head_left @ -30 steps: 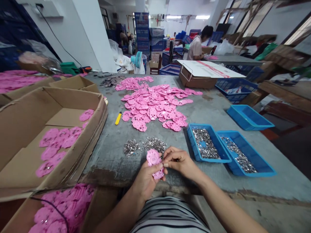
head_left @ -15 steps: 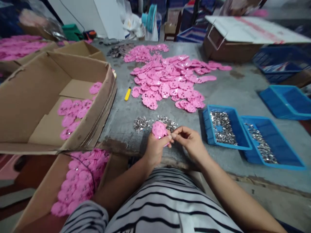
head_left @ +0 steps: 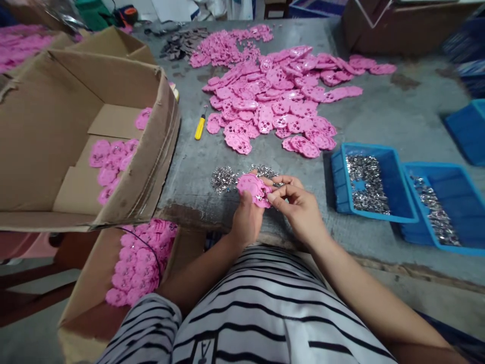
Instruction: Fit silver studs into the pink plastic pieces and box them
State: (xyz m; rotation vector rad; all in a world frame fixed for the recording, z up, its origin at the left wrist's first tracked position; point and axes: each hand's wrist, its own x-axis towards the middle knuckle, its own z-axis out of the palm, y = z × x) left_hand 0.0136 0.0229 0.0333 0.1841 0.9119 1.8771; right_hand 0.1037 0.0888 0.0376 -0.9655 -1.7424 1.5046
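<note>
Just in front of the loose metal-clip pile (head_left: 224, 178), the left hand (head_left: 245, 222) clamps 1 pink plastic shell (head_left: 254, 189); the right hand (head_left: 299, 210) pinches at its edge, contents unclear. Slack grip could drop it.

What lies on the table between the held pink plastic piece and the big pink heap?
In the head view, small piles of silvery metal bits, then bare grey tabletop.

Black-and-white striped short-sleeved shirt (head_left: 265, 313)

head cam | faces forward-down (steeply) | close over hands (head_left: 273, 207) | table (head_left: 379, 108) beyond
</note>
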